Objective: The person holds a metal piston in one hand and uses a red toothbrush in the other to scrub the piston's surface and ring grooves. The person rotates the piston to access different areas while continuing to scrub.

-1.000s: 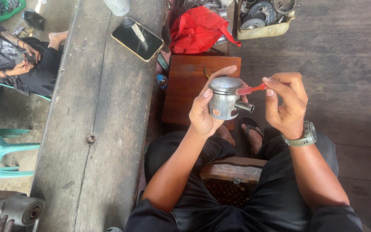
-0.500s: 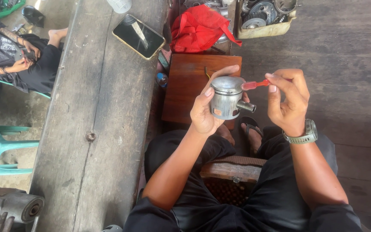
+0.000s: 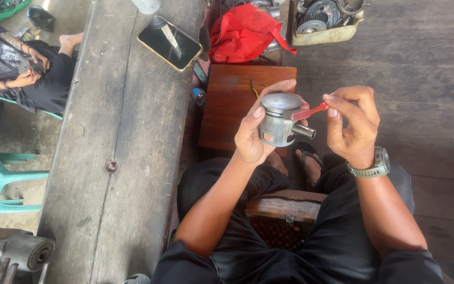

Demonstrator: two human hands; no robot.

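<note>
Two hands | left hand (image 3: 251, 138) grips piston (image 3: 278, 126) | right hand (image 3: 354, 126) apparently brushes, red brush (image 3: 308, 111)

Upright grey metal piston (image 3: 278, 126), pin jutting sideways, red toothbrush (image 3: 308, 111) bristles against its crown edge.

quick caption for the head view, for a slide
Left hand holds a metal piston while right hand applies a small red brush.

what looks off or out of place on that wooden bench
The smartphone lies askew near the right edge of the wooden bench, one corner at or just past the edge. Otherwise nothing stands out: the left hand grips the piston upright, and the right hand pinches a red brush against it.
</note>
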